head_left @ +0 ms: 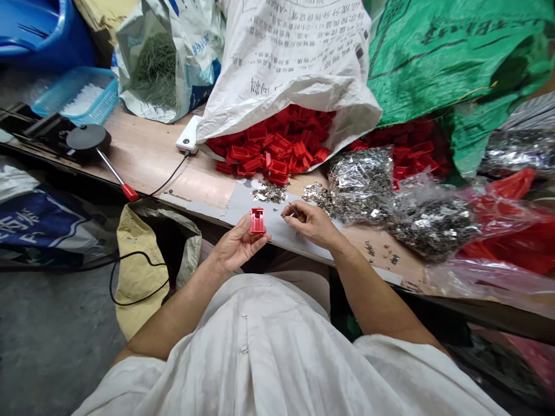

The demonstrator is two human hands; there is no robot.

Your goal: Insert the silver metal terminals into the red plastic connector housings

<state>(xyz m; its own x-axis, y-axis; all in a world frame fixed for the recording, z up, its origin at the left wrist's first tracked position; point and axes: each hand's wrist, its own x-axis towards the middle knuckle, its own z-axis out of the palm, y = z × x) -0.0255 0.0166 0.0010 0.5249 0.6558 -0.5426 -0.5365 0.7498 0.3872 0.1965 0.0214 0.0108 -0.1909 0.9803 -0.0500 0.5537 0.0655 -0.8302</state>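
Note:
My left hand (237, 245) holds a small red plastic housing (257, 222) between thumb and fingers, its open side facing up, with something shiny inside. To the right, my right hand (315, 222) hovers just over the grey sheet (277, 222), thumb and fingers pinched together. A bit of something dark or brassy shows at its fingers, too small to make out. Beyond the hands lies a little heap of small metal pieces (269, 192). Many more red housings (277, 147) spill from the mouth of a white woven sack (295, 52).
Clear bags of metal parts (364, 179) sit on the right, near a green sack (459, 52). Leftward are a white power socket (188, 136), a hand press with a red-tipped lever (129, 192), a blue basket (78, 95) and a bag of green strands (158, 69).

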